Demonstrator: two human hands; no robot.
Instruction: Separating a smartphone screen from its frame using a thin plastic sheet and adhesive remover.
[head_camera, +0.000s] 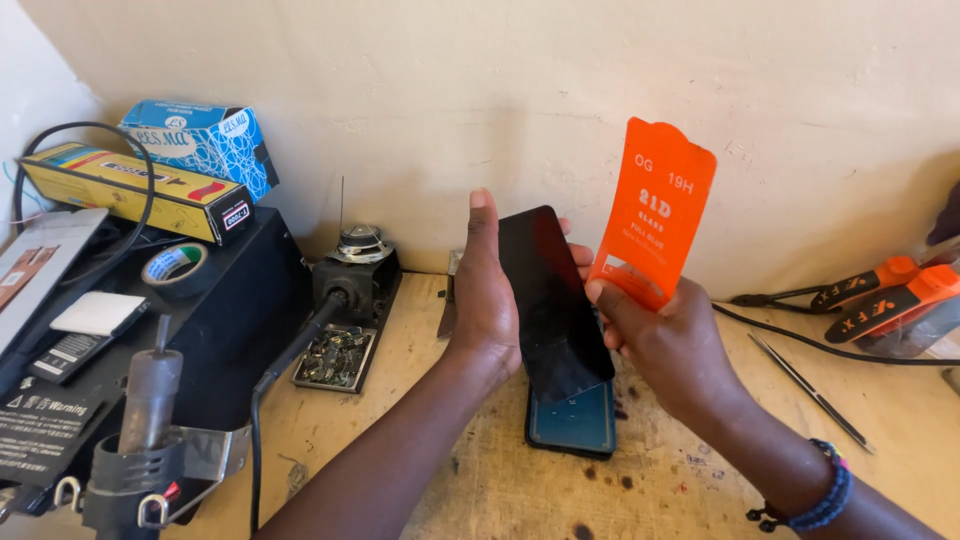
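A tape roll (176, 266), blue box (205, 138), tweezers (810, 391) and circuit board (336, 357) lie about.

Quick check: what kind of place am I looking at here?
Likely a phone repair bench: the left hand holds a dark screen panel, with a hot-air station, a bare circuit board and tweezers nearby.

Both arms were bare, without sleeves; the right wrist wore a blue beaded bracelet (826, 497) with dark cords.
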